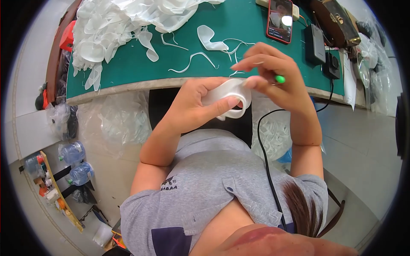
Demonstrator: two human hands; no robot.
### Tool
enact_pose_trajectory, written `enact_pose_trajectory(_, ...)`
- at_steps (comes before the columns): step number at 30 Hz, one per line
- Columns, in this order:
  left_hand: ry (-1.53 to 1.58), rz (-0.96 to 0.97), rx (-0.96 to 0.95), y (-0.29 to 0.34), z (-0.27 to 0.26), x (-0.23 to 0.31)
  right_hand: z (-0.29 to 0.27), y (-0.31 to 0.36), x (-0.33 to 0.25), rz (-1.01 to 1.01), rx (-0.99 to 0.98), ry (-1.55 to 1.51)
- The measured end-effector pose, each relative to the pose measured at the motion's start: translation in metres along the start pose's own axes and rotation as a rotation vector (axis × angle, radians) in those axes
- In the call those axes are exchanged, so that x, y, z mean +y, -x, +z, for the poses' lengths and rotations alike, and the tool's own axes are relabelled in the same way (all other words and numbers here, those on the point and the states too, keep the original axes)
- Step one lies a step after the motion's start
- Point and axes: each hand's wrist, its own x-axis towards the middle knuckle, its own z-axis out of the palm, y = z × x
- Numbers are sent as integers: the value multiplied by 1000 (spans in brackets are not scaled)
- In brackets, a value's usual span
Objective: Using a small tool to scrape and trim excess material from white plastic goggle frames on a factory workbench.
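My left hand [190, 104] is closed round a white, soft-looking moulded piece [232, 87], its thumb pressed into the round opening. My right hand [273, 70] is bent beside the piece, with its thumb tip at the rim. Tucked in that hand is a slim tool with a bright green end [279, 79]; the rest is mostly hidden by the fingers. Both hands are just in front of the table's near edge. Beyond them on the green table top [171, 59] lie a curved white piece [209, 38] and thin white trimmed strips [194, 59].
A big heap of white moulded pieces [106, 34] covers the table's far left. At the far right are a red-edged phone [280, 21], a dark box [314, 45] and a brown bag [335, 21]. A black cable [265, 149] hangs past my right forearm. Clear plastic bags [113, 123] stand below the table.
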Motion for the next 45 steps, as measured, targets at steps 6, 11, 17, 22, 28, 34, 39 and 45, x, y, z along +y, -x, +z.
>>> enact_pose_trajectory(6, -92, -17, 15, -1, -3, -4, 22, -14, 6, -167, -25, 90)
enact_pose_trajectory(11, -30, -13, 39, -4, -6, 0, 35, -19, 24, 18, 185, -296)
enact_pose_trajectory(17, 36, 12, 72, 1, -12, -2, 13, -18, 29, 236, 290, -265)
enact_pose_trajectory(22, 46, 25, 71, 0, -9, 1, 8, -13, 29, 198, 227, 6)
enact_pose_trajectory(28, 22, 114, 109, -3, -11, 2, -28, 32, 52, 384, 164, 765)
enact_pose_trajectory(34, 13, 67, 96, -6, -8, -2, -32, 55, 61, 545, 65, 856)
enact_pose_trajectory(39, 19, 68, 92, -8, -6, -1, -43, 62, 64, 547, 19, 849)
enact_pose_trajectory(45, 53, 22, 63, -8, -9, -1, -48, 49, 43, 396, 108, 494)
